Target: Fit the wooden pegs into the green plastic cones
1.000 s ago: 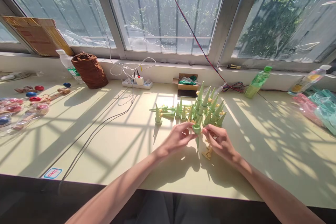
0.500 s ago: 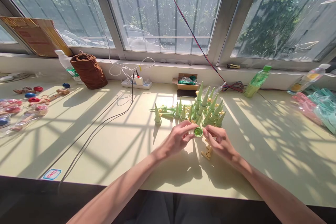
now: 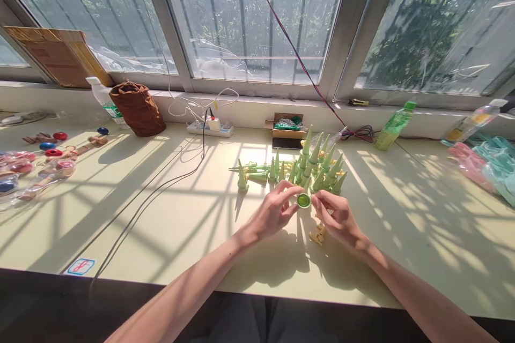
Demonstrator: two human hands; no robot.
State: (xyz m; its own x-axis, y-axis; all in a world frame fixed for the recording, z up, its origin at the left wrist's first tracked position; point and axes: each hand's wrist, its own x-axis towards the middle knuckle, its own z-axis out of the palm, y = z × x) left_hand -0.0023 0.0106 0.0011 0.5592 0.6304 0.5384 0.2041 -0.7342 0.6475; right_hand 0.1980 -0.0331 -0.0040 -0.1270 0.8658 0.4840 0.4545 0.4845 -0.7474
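Observation:
A hollow green cone (image 3: 303,200) is held above the table, its round open base turned toward me. My left hand (image 3: 273,208) pinches it from the left between thumb and fingers. At its right rim, my right hand (image 3: 337,215) has its fingertips pressed together; whatever they may grip is too small to make out. Small pale-yellow pieces (image 3: 317,237) lie on the table below, partly covered by my right hand. Just beyond my hands stand several green spiked cones (image 3: 315,158), some with yellow bits on them. One lone cone (image 3: 242,178) stands at their left end.
Behind the cones are a small cardboard box (image 3: 287,129) and a power strip (image 3: 219,129). Black cables (image 3: 177,172) cross the table's left half. Wrapped wooden toys (image 3: 52,163) lie far left, a brown pouch (image 3: 139,110) behind. A green bottle (image 3: 396,127) and plastic bags (image 3: 488,163) occupy the right.
The green cone's open base has tilted slightly between my fingers. Both hands stay in nearly the same place, and the view has shifted a little.

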